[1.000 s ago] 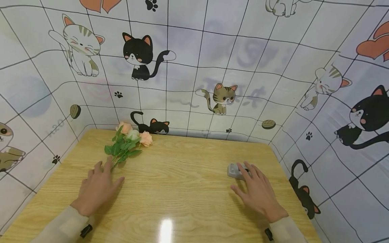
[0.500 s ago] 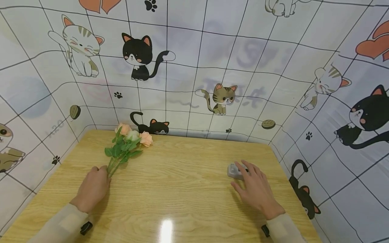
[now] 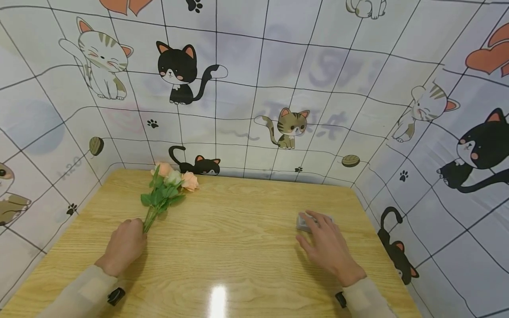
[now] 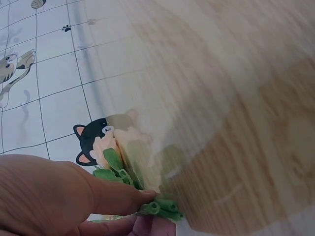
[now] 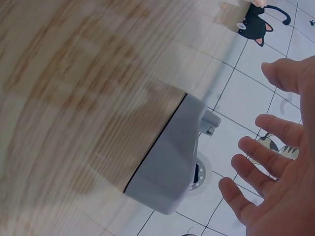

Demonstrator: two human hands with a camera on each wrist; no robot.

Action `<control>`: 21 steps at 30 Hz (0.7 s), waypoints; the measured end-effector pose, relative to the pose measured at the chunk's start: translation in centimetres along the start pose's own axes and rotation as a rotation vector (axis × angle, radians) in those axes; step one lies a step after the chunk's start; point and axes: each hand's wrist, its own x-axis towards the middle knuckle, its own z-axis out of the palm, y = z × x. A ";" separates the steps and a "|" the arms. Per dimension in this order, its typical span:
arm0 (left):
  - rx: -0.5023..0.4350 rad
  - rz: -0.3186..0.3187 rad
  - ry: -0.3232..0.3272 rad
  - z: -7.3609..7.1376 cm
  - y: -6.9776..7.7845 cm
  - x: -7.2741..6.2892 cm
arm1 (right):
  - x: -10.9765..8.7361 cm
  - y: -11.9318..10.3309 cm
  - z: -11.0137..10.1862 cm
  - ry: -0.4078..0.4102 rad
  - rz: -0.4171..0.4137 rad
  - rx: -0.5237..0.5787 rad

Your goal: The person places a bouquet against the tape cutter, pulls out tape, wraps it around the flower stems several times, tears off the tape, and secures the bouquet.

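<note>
A bunch of artificial roses, peach and white with green leaves, lies towards the back left of the wooden table. My left hand grips its stems near their lower ends. In the left wrist view, thumb and fingers pinch the green stems, whose cut ends poke out. At the right stands a grey plastic device with a holed wheel, resembling a tape dispenser. My right hand hovers over it and partly hides it in the head view. In the right wrist view its fingers are spread, apart from the device.
A white cloth wall with printed cats and grid lines encloses the table at the back and both sides. A bright light reflection shows on the wood near the front. Dark bands with small cameras sit at both wrists.
My left hand has gone from open beside the flowers to gripping their stems, and the bunch has shifted slightly. My right hand has moved a little left over the grey device.
</note>
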 end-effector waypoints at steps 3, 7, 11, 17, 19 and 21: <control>-0.048 -0.024 -0.033 0.0 0.3 0.2 | 0.1 -0.3 0.0 0.000 -0.002 0.016; -0.100 -0.053 -0.058 -0.3 0.6 0.5 | 0.2 -0.6 0.0 0.000 -0.010 0.028; -0.138 -0.064 -0.057 -0.8 0.9 0.6 | 0.3 -1.0 -0.1 0.003 -0.017 0.040; -0.195 -0.088 -0.048 -1.2 1.5 0.5 | 0.4 -1.4 0.0 0.015 -0.045 0.056; -0.208 -0.090 -0.038 -1.2 1.8 0.5 | 0.4 -1.5 0.1 0.020 -0.054 0.056; -0.226 -0.094 -0.029 -1.3 2.2 0.5 | 0.5 -1.7 0.2 0.026 -0.061 0.051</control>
